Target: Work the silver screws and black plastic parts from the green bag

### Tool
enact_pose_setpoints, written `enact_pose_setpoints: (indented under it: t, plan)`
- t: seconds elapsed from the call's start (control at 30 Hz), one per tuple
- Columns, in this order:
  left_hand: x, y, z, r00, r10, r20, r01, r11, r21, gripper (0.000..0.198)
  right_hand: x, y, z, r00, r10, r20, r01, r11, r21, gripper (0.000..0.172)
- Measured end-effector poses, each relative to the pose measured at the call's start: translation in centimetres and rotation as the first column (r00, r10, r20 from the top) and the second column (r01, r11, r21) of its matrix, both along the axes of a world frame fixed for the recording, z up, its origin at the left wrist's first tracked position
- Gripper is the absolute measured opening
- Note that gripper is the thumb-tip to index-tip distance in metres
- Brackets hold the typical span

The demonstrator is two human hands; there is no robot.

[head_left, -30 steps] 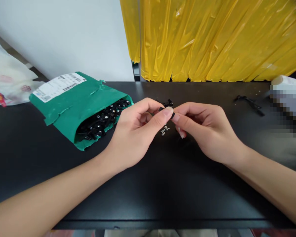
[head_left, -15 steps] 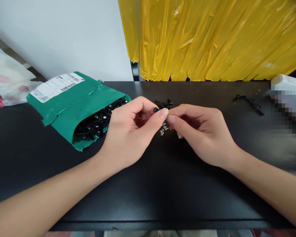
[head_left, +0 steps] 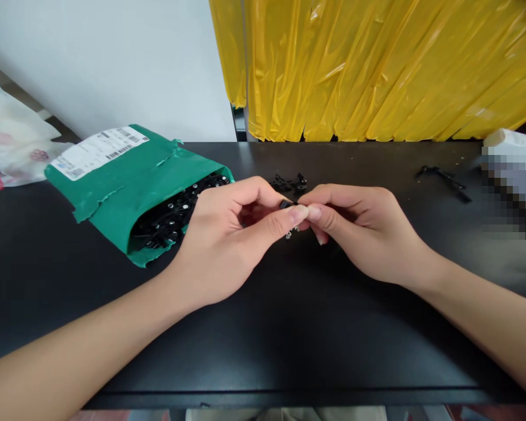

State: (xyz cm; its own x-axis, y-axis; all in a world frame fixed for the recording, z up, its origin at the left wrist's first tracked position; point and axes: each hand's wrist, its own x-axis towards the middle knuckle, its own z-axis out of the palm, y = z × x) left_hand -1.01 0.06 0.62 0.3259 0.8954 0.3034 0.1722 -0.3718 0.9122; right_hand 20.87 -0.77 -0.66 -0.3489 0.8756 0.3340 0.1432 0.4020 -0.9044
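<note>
Between thumb and fingers, my left hand (head_left: 232, 234) pinches a small black plastic piece (head_left: 286, 204), mostly covered by the fingertips. My right hand (head_left: 359, 231) is closed in a pinch at the same spot, its thumb tip touching the left thumb. Whatever sits between the right fingertips is too hidden to make out. Just behind the hands lie several small black parts (head_left: 300, 183) on the black table. Beneath the fingertips, a few small silvery metal pieces (head_left: 289, 234) show in part.
At left, a torn green mailer bag (head_left: 144, 169) lies with its mouth toward me, full of black parts (head_left: 170, 222). A long black piece (head_left: 445, 180) rests at right, near a blurred white box (head_left: 512, 149). A clear plastic bag (head_left: 17, 140) stands far left; yellow sheeting (head_left: 368, 70) hangs behind.
Both pinching hands have shifted slightly toward me, and the thumbs have come closer together. More of the black piece shows at the left fingertips; the silvery pieces are more covered.
</note>
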Motion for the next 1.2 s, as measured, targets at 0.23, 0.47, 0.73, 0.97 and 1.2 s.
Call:
enact_pose_setpoints:
  t: [0.23,0.47,0.73,0.97,1.2]
  plan:
    - [1.3,-0.9,0.5,0.987,0.051,0.150,-0.036,0.995,-0.098,0.022,-0.6,-1.4,0.3,0.990,-0.140,0.013,0.137,0.982,0.128,0.014]
    - [2.1,-1.6,-0.5,0.897,0.049,0.439,0.026,0.986,-0.163,0.012,-2.4,-2.1,0.1,0.964,-0.263,-0.037,0.265,0.953,0.148,0.018]
    - [0.7,0.5,0.0,0.961,0.191,0.201,-0.151,0.968,-0.198,0.012,0.9,1.1,-0.6,0.862,-0.353,0.364,0.285,0.931,0.227,0.011]
    - [0.4,0.5,-0.2,0.981,0.189,-0.038,-0.191,0.979,-0.065,0.014,0.2,1.0,-1.6,0.744,-0.314,0.590,0.220,0.949,0.228,0.011]
    - [0.8,0.3,-0.3,0.985,0.148,-0.085,-0.153,0.987,-0.052,0.019,-0.5,1.1,-1.5,0.698,-0.332,0.635,0.271,0.943,0.195,0.010]
